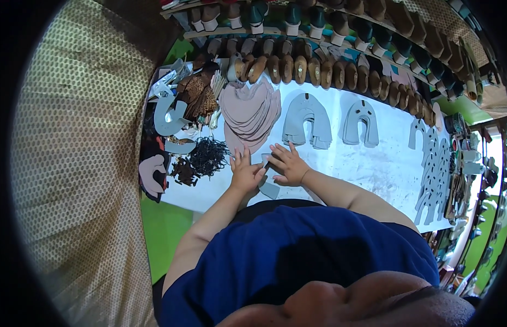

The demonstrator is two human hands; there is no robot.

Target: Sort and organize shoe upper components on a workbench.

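Note:
My left hand (pixel 246 173) lies on the white worktable (pixel 340 174) near its front edge, fingers stretched out and apart. Beside it my right hand (pixel 289 165) rests with spread fingers, angled inward. A grey, curved flat cut piece (pixel 269 190), like a shoe upper part, lies under and between both hands; its middle is partly covered by them. Just beyond the fingertips is a fanned stack of dusty-pink cut pieces (pixel 251 117). Two stacks of grey U-shaped pieces, one wide (pixel 308 117) and one narrower (pixel 360 124), lie farther right.
To the left are a heap of thin black strips (pixel 208 155), small dark brown bits (pixel 184 171) and leopard-print pieces (pixel 199 98). Grey pieces with holes (pixel 433 169) overlap along the right edge. Shoe lasts (pixel 314 72) line the back, with shelves above. A patterned curtain (pixel 84 163) hangs at left.

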